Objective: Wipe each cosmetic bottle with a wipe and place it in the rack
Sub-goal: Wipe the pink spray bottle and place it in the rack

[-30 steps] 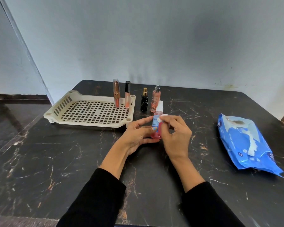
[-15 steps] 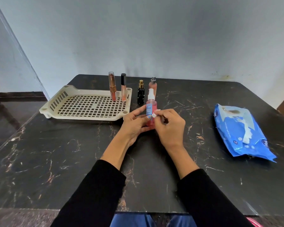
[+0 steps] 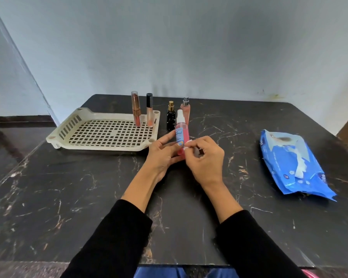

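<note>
My left hand [image 3: 162, 152] grips an upright pink spray bottle [image 3: 181, 131] with a white cap and blue label, held above the table. My right hand [image 3: 204, 157] pinches a small white wipe [image 3: 187, 145] against the bottle's lower right side. A cream perforated rack [image 3: 72, 128] lies to the left, with a rose-gold lipstick [image 3: 136, 108] and a black-capped gloss tube [image 3: 149, 109] standing in its far right corner. Behind the held bottle stand a black gold-capped bottle [image 3: 170, 117] and a peach perfume bottle [image 3: 186, 109] on the table.
A blue wet-wipe pack [image 3: 293, 163] lies at the right on the black marble table [image 3: 68, 197]. A pale wall rises close behind the table's far edge. Dark floor shows past the left edge.
The bottle has been turned more upright and lifted slightly. My right hand with the wipe has slid down from near the cap to the lower body. The camera view shifted a little.
</note>
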